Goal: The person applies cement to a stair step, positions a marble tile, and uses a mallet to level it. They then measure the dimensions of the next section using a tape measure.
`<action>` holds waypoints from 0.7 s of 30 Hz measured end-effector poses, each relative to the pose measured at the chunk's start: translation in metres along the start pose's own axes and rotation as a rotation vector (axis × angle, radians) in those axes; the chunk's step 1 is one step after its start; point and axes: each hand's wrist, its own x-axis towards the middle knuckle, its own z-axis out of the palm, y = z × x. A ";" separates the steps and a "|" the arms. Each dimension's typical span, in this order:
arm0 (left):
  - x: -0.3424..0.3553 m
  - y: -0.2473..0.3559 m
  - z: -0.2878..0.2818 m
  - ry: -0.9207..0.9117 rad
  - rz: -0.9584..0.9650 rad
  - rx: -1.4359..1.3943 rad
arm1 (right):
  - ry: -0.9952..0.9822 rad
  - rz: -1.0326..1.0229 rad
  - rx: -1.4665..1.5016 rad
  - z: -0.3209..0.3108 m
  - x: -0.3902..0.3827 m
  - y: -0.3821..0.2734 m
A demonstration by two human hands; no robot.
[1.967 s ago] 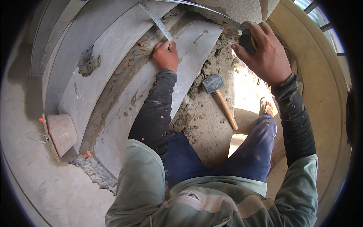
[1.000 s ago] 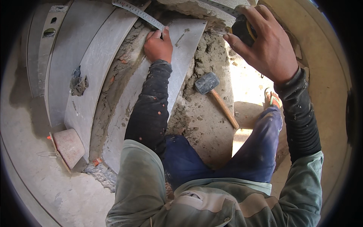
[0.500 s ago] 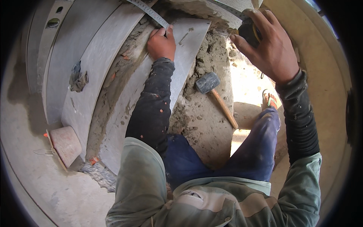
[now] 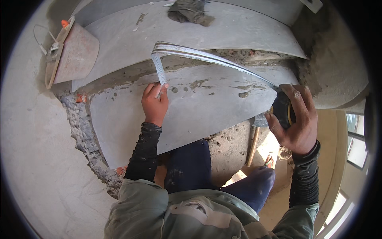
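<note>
Crosswise above a grey slab (image 4: 191, 115), the tape measure (image 4: 283, 110) is drawn out between two bare hands, its dark, rounded case at the person's right and its free end at the left. The case's mouth points up and to the left, and from there the blade (image 4: 215, 58) climbs in a long, nearly straight run, its long axis slanting from lower right to upper left. At the upper left it bends sharply and drops in a short leg, slightly rightward, so that the free end points back toward the person.

The left hand (image 4: 155, 103) pinches that end between thumb and curled fingers, which are bunched together. The right hand (image 4: 297, 121) wraps the case, thumb along its near left side and fingers arched over the top. Whether the left hand touches the slab below cannot be told.

Beside the case, partly hidden by it, is a mallet (image 4: 253, 145), its wooden handle running down toward the person. Beyond the blade, a crumpled dark cloth (image 4: 189, 12) lies on a second slab (image 4: 238, 34). At the left is a pinkish bucket (image 4: 81, 51), its rim facing left.
</note>
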 end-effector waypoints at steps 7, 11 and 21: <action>-0.084 -0.188 -0.149 0.209 -0.334 0.288 | -0.234 -0.351 0.064 0.131 0.115 -0.163; -0.080 -0.262 -0.180 0.340 -0.431 0.336 | -0.244 -0.495 0.014 0.190 0.165 -0.244; -0.026 -0.356 -0.176 0.459 -0.631 0.342 | -0.086 -0.604 -0.178 0.261 0.222 -0.340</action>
